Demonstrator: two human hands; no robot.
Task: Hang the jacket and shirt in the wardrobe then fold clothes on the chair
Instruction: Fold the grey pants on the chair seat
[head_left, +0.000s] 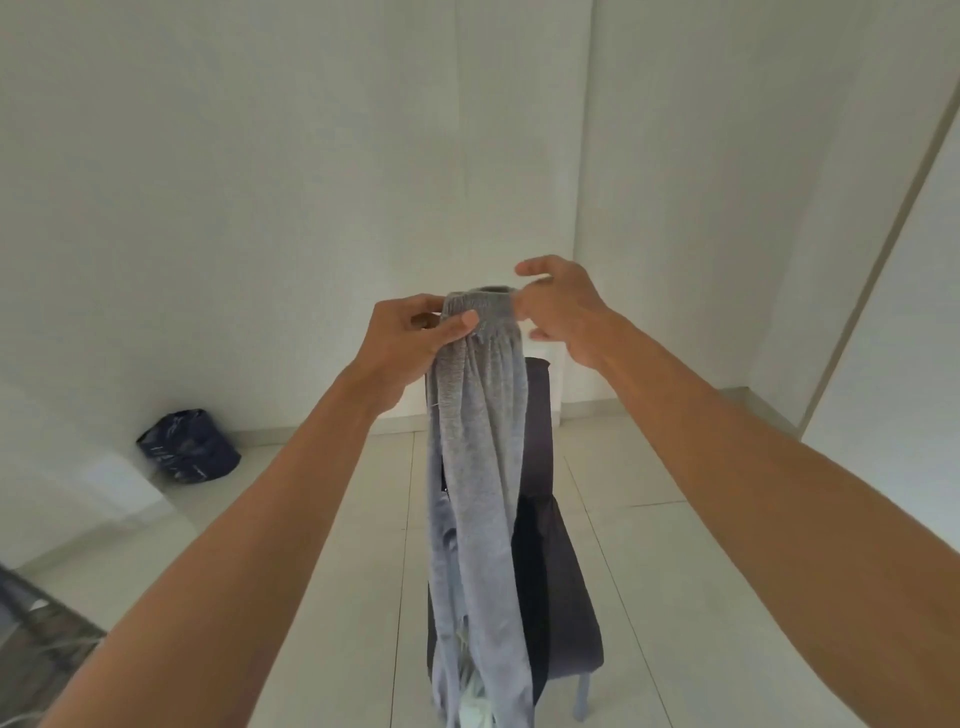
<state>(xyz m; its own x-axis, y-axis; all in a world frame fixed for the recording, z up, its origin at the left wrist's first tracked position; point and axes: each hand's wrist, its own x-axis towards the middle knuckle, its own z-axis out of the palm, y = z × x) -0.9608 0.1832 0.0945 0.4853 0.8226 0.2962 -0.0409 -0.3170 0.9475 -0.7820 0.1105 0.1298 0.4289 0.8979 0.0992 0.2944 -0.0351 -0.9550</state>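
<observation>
Head view: both hands' fingers pinch grey trousers (475, 467) waistband above chair (558, 561); open floor (675, 571) around.

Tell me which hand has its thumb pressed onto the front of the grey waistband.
The left hand: its thumb pins the grey pants at the waistband. The right hand holds the other end, thumb lifted.

The grey trousers (475, 441) are soft, matt knitted cloth, gathered into fine ribs at the elastic band where both hands pinch it and hanging in loose folds below the grip. Behind that hanging cloth, the chair (558, 571) is covered in dark, matt fabric. The floor (649, 571) under it is pale, smooth tile with a slight sheen. Far left of the grip, a dark blue bag (188, 447) looks like crinkled, glossy plastic.
</observation>
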